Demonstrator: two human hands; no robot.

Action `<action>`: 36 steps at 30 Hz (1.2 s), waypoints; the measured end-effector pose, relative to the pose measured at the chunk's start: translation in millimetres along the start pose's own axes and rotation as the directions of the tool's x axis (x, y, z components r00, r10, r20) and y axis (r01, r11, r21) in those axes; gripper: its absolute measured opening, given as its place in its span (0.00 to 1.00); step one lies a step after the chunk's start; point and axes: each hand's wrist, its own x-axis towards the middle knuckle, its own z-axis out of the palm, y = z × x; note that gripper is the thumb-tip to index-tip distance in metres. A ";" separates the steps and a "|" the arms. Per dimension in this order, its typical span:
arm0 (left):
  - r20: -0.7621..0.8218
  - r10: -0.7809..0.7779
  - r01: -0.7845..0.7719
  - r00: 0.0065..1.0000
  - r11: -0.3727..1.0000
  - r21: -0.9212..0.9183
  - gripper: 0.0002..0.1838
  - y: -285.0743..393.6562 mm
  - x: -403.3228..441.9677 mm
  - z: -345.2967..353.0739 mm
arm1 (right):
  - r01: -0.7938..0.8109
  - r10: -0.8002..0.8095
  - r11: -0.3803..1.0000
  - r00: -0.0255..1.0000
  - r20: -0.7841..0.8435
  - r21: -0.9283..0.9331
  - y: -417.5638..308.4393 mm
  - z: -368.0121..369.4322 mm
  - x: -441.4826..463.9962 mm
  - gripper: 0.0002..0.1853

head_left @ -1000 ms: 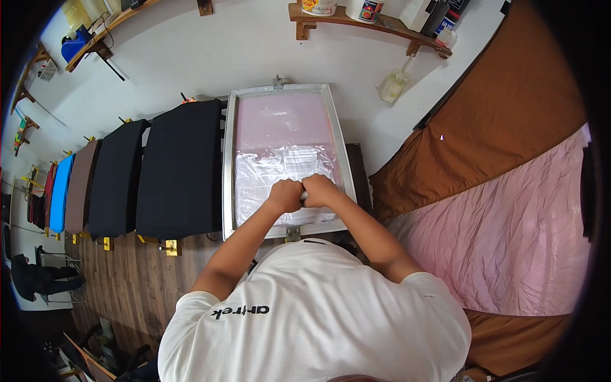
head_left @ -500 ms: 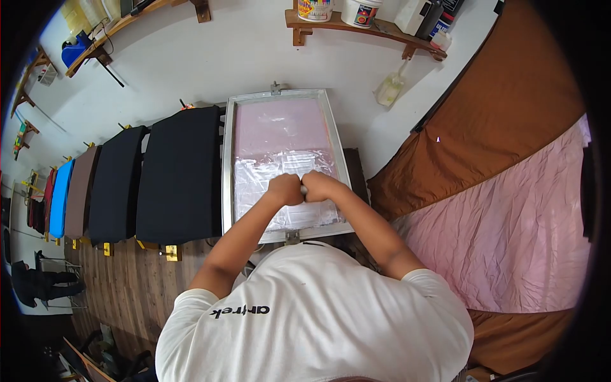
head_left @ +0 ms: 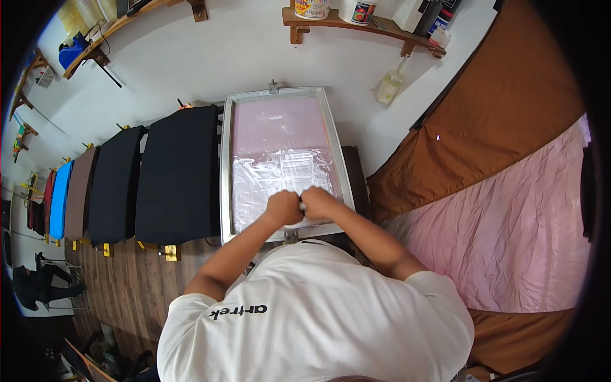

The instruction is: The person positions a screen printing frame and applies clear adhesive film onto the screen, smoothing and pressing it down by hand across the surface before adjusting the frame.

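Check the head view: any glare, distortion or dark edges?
Head view: bright glare streaks the screen beyond the left hand and right hand, both easy to make out; head view: the upper-right shelf looks bowed, probably lens distortion; head view: corners go black.

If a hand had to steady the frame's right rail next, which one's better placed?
Right, I'd say: the right hand sits nearer that rail, the left hand farther from it. Both look closed around a grey handle, so it would have to let go first.
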 end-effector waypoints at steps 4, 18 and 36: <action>-0.158 0.045 -0.040 0.986 0.999 0.031 0.08 -20.2 31.7 26.0 | -0.063 0.062 0.998 0.991 -0.118 -0.010 6.7 5.5 22.7 0.10; -0.192 -0.006 0.004 0.981 1.000 -0.009 0.08 -18.0 33.4 12.1 | -0.006 0.003 0.998 0.998 -0.055 -0.065 13.9 -14.8 33.8 0.13; -0.055 0.001 0.006 0.999 0.992 0.124 0.08 -16.4 45.1 -10.3 | 0.015 -0.017 0.999 0.999 -0.030 -0.036 22.0 -21.0 40.6 0.12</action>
